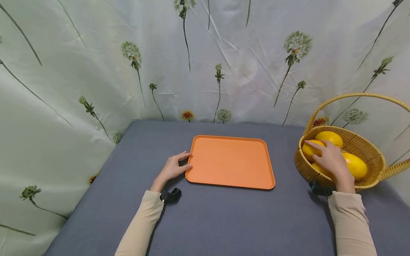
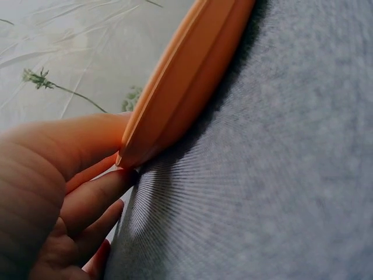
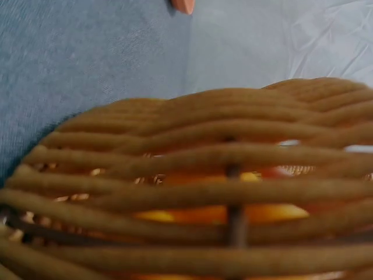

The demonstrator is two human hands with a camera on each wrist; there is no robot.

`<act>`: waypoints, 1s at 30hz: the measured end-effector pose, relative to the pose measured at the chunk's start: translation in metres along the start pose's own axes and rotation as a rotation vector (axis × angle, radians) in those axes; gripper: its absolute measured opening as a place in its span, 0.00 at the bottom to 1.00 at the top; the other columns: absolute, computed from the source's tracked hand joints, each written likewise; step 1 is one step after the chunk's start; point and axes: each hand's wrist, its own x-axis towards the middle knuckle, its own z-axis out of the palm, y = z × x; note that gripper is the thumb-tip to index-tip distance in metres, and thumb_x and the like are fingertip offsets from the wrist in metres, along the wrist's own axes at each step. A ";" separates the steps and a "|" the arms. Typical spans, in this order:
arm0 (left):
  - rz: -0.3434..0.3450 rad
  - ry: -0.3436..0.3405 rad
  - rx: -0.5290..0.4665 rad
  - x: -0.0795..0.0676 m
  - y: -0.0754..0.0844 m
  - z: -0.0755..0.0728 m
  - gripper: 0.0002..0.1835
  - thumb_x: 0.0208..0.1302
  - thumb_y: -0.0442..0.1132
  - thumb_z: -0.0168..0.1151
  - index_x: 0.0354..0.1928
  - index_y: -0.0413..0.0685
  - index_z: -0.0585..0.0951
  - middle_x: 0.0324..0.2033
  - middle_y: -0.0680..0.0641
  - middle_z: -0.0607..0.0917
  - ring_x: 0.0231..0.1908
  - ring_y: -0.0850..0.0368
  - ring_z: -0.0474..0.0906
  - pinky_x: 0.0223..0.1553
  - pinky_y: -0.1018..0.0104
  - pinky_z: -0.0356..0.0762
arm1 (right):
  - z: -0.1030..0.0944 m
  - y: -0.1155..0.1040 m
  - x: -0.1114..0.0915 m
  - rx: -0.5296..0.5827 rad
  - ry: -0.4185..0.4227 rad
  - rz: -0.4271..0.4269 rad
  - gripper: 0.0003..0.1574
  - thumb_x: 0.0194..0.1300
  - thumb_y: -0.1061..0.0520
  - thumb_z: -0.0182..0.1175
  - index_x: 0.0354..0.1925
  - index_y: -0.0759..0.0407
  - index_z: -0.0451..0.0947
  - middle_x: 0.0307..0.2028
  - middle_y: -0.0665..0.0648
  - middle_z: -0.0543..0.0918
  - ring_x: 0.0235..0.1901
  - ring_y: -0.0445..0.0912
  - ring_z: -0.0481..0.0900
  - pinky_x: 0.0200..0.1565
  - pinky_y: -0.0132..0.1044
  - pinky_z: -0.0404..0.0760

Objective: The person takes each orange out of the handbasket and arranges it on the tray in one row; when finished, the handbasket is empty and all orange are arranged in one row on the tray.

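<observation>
My left hand (image 1: 173,167) is at the left rim of an orange rectangular tray (image 1: 230,161) that lies on the table. In the left wrist view, the thumb laps over the tray's rim (image 2: 175,76) and a finger presses from below, pinching it. My right hand (image 1: 331,158) reaches into a wicker basket (image 1: 368,149) at the right. Its straight, spread fingers lie over a smooth yellow oval fruit (image 1: 309,151), apparently touching it. Other yellow fruits (image 1: 355,165) lie around it. The right wrist view shows mostly basket weave (image 3: 233,192), with the hand hidden.
The basket's tall arched handle (image 1: 362,94) rises above it. A grey-blue cloth (image 1: 224,220) covers the table. Behind and to the left hangs a pale curtain (image 1: 250,71) printed with dandelions.
</observation>
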 end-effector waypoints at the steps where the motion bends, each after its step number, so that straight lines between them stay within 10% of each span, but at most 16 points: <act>1: -0.001 0.005 0.006 -0.001 -0.001 -0.001 0.27 0.59 0.43 0.64 0.61 0.46 0.74 0.64 0.38 0.71 0.66 0.42 0.65 0.65 0.43 0.63 | 0.002 -0.002 -0.001 0.000 -0.018 0.011 0.32 0.62 0.60 0.54 0.64 0.61 0.65 0.55 0.87 0.61 0.49 0.80 0.61 0.49 0.69 0.59; 22: 0.043 0.028 0.009 0.003 -0.001 -0.001 0.26 0.57 0.43 0.66 0.59 0.45 0.76 0.60 0.40 0.76 0.67 0.44 0.65 0.66 0.44 0.62 | 0.000 -0.006 0.002 0.075 -0.010 0.200 0.41 0.65 0.42 0.51 0.69 0.60 0.56 0.49 0.85 0.66 0.43 0.75 0.66 0.31 0.58 0.68; 30: 0.022 0.029 -0.003 -0.002 0.001 0.003 0.26 0.57 0.43 0.66 0.59 0.45 0.76 0.60 0.40 0.76 0.67 0.44 0.65 0.66 0.43 0.61 | 0.003 -0.004 0.000 0.122 -0.025 0.181 0.44 0.63 0.44 0.56 0.68 0.65 0.54 0.61 0.81 0.59 0.52 0.74 0.63 0.41 0.67 0.66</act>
